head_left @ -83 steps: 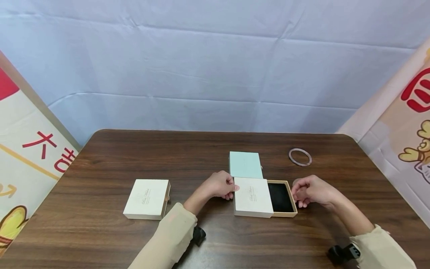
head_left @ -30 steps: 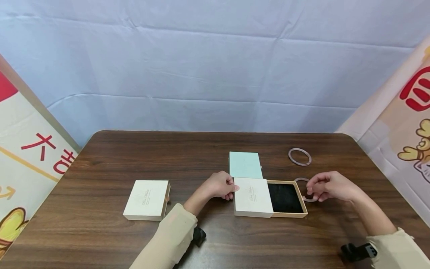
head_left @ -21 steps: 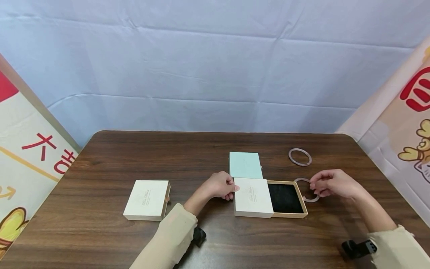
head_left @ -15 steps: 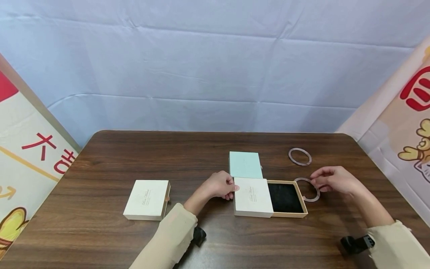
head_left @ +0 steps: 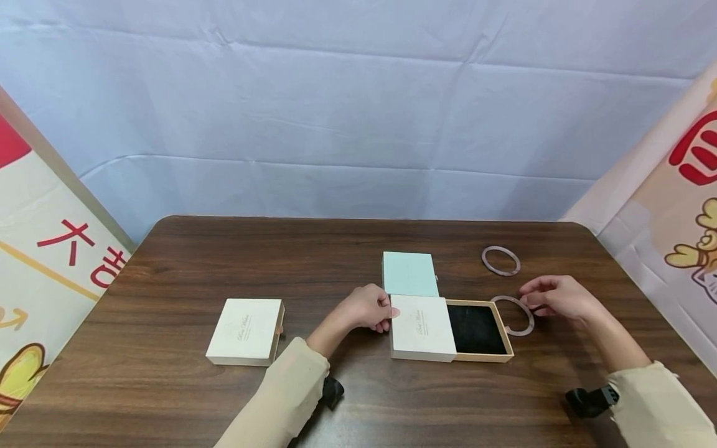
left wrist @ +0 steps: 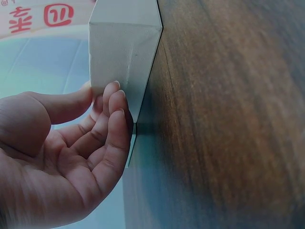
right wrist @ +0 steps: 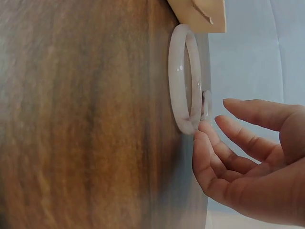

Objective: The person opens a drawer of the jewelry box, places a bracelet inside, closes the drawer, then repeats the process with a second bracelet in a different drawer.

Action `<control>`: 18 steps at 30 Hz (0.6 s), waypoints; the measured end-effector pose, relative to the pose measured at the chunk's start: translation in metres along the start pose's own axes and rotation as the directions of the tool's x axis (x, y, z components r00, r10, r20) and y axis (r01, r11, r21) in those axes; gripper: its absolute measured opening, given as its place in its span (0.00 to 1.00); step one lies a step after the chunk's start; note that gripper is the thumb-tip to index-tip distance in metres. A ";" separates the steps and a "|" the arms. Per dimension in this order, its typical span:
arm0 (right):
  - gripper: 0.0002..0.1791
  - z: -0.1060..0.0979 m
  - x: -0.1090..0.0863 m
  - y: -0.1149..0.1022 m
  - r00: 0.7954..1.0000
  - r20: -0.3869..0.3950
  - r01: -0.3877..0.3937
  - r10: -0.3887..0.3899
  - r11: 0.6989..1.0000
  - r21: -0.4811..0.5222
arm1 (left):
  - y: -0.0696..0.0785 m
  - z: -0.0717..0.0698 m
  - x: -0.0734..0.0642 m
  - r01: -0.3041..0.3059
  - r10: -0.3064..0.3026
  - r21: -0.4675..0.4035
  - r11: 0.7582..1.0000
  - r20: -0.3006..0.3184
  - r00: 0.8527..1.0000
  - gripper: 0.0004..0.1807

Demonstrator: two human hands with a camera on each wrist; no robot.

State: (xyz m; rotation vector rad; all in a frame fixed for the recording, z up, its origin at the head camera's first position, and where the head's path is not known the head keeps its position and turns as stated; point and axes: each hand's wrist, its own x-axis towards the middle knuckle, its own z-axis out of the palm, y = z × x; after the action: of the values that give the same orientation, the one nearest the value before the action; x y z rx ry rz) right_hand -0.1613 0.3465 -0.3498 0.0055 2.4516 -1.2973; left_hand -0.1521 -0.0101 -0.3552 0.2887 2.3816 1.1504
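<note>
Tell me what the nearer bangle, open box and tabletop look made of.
Nearer bangle: perhaps stone, glass or resin; smooth and glossy, with bright highlights.
Open box: probably cardboard, matte off-white; crisp edges, a creased side wall.
Tabletop: wood or wood-look laminate, slight sheen; brown grain shows.

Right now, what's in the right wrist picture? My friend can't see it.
A right hand, its fingers beside a pale bangle lying on a brown table. Part of a second bangle shows behind, and a tan box corner at the top.
</note>
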 end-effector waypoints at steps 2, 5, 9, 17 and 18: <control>0.20 0.000 0.001 0.002 1.000 -0.001 -0.006 0.006 1.000 0.005 | 0.000 0.000 0.000 0.000 0.000 -0.003 1.000 0.001 1.000 0.15; 0.20 0.001 0.002 0.004 1.000 -0.005 -0.015 0.015 1.000 0.008 | 0.000 0.000 0.000 -0.003 0.003 -0.004 1.000 0.003 1.000 0.15; 0.19 0.003 0.003 0.007 1.000 -0.018 -0.021 0.021 1.000 0.008 | 0.000 -0.001 0.000 -0.007 0.007 -0.003 1.000 0.005 1.000 0.15; 0.15 0.009 0.004 0.010 0.998 -0.070 -0.002 0.000 1.000 -0.030 | -0.001 0.000 0.001 0.007 -0.007 -0.009 1.000 0.006 1.000 0.15; 0.14 0.010 0.004 0.010 0.997 -0.081 -0.005 0.001 0.999 -0.043 | -0.001 0.000 0.001 0.008 -0.008 -0.009 1.000 0.006 1.000 0.15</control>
State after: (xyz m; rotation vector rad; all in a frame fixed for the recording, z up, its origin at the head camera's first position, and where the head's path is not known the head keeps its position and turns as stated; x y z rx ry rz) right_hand -0.1601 0.3435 -0.3638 0.0519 2.5462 -1.2663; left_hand -0.1527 -0.0102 -0.3559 0.2789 2.3698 1.1550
